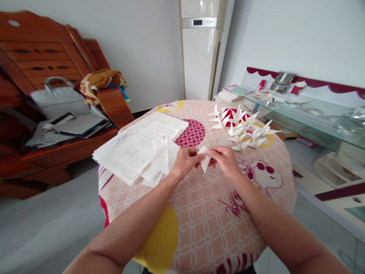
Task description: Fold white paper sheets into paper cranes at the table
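A small white piece of folded paper [205,164], shaped like a narrow diamond, is held up over the table between both hands. My left hand [186,160] pinches its left side, and my right hand [223,158] pinches its right side with the thumb on top. Several white folded paper cranes [236,127] stand grouped beyond my right hand. Beside my left hand lies a stack of printed paper sheets [137,142], with smaller cut paper pieces [162,156] overlapping its near right corner.
The round table wears a pink patterned tablecloth [196,224]. To the right stands a glass-topped shelf [313,118] holding assorted items and a pile of papers [230,92]. On the left is a wooden bench [114,106] with a grey bag [57,99]. A tall white air conditioner [199,57] stands behind.
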`<state>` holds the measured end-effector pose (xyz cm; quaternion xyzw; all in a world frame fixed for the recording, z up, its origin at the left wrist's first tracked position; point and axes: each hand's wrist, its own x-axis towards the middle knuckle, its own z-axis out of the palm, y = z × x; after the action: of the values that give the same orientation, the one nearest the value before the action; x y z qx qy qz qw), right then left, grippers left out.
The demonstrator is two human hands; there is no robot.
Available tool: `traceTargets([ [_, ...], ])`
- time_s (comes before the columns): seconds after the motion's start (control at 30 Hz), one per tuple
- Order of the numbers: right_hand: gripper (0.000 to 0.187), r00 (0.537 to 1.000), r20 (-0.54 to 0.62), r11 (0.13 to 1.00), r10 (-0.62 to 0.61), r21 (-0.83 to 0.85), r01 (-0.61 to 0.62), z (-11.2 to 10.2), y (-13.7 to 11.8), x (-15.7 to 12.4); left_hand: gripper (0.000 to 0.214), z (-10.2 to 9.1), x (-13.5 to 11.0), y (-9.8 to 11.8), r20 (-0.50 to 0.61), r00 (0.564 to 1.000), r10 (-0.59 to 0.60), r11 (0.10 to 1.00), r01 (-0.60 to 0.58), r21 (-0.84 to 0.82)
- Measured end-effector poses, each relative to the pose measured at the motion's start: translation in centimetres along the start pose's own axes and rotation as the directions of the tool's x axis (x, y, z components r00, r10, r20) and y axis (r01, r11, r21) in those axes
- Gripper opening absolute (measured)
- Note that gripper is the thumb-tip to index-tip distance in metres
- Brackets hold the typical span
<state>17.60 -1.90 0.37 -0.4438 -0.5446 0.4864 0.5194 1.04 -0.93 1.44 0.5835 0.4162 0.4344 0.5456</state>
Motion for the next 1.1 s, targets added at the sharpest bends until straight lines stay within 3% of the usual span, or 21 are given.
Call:
traceTargets([
  [0.3,0.038,0.999,-0.005,0.99,-0.051,-0.133,0.05,0.1,-0.4,-0.3,0.024,0.2,0.1,-0.3,-0.005,1.0,-0.031,1.0,0.031,-0.005],
  [0.53,0.033,0.994,0.043,0.992,0.103,0.07,-0.106,0.8,-0.6,-0.7,0.02,0.9,0.1,-0.2,-0.15,0.988,0.031,0.999,-0.037,-0.036],
  [0.67,0.029,0.988,0.056,0.979,0.145,0.135,-0.151,0.9,-0.6,-0.7,0.018,1.2,0.2,-0.2,-0.208,0.978,-0.011,0.994,-0.013,-0.113],
  [0.9,0.03,0.966,0.142,0.952,0.217,0.19,-0.241,0.8,-0.3,-0.9,0.019,1.0,0.3,0.1,-0.16,0.986,-0.037,0.976,0.002,-0.216],
  [1.1,0.032,0.971,0.179,0.96,0.158,0.202,-0.194,0.5,-0.4,-0.8,0.02,0.8,0.2,0.3,-0.118,0.993,-0.001,0.98,-0.023,-0.197],
])
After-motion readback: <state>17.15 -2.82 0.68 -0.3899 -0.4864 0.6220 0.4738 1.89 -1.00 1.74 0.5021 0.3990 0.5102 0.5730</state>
